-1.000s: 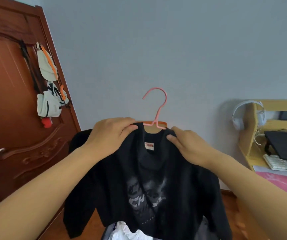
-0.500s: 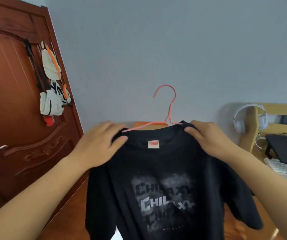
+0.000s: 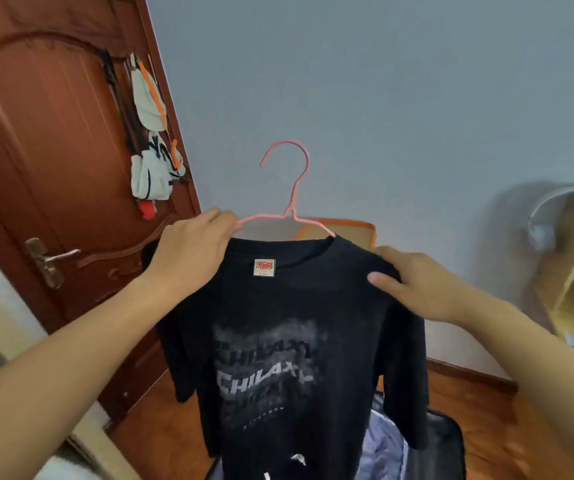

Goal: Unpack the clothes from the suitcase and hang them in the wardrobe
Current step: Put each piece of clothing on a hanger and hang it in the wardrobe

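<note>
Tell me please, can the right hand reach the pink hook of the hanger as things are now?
Probably yes. The hook stands free above the collar of the black T-shirt, with only bare wall behind it. The right hand rests on the shirt's shoulder just below and beside it, while the left hand holds the other shoulder.

hanger [image 3: 290,206] arms inside shirt [image 3: 292,341], suitcase [image 3: 427,445] mostly behind it, headphones [image 3: 555,216] blurred

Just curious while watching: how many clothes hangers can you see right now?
1: a pink hanger inside the collar of the black T-shirt, which the left hand and right hand hold. Others may be out of view.
</note>
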`<action>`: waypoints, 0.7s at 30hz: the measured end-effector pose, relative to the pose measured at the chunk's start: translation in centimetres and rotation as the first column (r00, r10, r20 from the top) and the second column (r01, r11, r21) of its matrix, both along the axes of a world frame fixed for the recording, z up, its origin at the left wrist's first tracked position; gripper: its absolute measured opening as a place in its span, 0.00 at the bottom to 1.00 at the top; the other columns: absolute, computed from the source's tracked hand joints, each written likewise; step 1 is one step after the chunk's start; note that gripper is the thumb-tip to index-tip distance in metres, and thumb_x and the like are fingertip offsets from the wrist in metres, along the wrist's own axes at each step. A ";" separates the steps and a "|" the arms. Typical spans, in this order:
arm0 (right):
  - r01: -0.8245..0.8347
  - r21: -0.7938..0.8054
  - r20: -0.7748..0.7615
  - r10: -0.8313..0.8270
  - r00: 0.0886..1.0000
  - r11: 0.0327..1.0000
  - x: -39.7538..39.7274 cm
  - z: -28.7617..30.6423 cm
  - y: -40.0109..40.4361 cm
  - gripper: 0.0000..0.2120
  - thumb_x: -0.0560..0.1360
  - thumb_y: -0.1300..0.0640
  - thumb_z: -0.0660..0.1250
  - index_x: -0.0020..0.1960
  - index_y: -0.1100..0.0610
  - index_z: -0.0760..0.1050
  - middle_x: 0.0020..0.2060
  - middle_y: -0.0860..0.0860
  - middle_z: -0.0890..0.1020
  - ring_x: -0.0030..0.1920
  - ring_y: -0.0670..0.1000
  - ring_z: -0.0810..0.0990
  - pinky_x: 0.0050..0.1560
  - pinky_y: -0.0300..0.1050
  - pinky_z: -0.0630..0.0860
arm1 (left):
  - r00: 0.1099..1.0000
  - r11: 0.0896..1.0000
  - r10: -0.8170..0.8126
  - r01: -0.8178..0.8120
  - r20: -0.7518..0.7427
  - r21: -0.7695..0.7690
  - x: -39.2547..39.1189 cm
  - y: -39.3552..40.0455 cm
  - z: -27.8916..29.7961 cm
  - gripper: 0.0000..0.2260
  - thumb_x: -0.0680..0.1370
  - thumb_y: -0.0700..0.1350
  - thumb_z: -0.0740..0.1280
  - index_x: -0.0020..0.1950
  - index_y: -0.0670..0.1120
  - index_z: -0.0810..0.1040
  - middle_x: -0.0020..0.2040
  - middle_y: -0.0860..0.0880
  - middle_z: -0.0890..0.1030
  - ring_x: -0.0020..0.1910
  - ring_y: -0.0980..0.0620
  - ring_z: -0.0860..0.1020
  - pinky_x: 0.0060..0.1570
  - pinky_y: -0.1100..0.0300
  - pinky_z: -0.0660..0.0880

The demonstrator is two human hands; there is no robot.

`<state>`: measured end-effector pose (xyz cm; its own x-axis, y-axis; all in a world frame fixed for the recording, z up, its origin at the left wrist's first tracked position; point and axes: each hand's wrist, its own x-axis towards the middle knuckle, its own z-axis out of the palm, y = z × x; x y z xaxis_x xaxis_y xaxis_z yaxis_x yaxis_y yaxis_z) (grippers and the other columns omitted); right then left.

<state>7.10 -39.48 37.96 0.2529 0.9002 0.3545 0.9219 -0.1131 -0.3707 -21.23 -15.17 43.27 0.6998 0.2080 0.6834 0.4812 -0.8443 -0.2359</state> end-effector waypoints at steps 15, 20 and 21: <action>-0.761 -0.051 -0.360 0.698 0.618 0.647 -21.1 10.1 13.8 0.23 0.80 0.50 0.66 0.69 0.30 0.69 0.68 0.28 0.71 0.69 0.31 0.67 0.67 0.29 0.61 | 0.825 0.792 0.563 -0.521 0.050 -0.320 -23.9 5.0 5.8 0.15 0.86 0.52 0.53 0.47 0.46 0.72 0.40 0.48 0.76 0.40 0.44 0.75 0.41 0.45 0.74; -0.633 0.114 -0.147 0.643 0.751 0.766 -28.9 15.4 17.6 0.24 0.84 0.62 0.57 0.64 0.32 0.72 0.29 0.30 0.78 0.32 0.33 0.77 0.36 0.27 0.71 | 0.778 0.792 0.595 -0.524 0.202 -0.312 -31.4 7.3 11.7 0.16 0.86 0.53 0.55 0.44 0.46 0.73 0.39 0.49 0.76 0.40 0.44 0.75 0.43 0.46 0.74; -0.624 0.170 -0.149 0.646 0.749 0.763 -30.9 16.4 18.4 0.25 0.84 0.63 0.56 0.63 0.33 0.74 0.35 0.25 0.78 0.40 0.28 0.78 0.40 0.24 0.72 | 0.768 0.797 0.594 -0.519 0.240 -0.310 -33.3 7.8 13.3 0.17 0.86 0.54 0.55 0.46 0.47 0.75 0.40 0.50 0.76 0.42 0.45 0.76 0.44 0.47 0.74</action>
<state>-23.79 -21.12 54.39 -0.2933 0.8378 0.4604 0.6777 0.5219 -0.5180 -54.49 -7.32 56.61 0.1733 0.6585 0.7324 0.8962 -0.4137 0.1599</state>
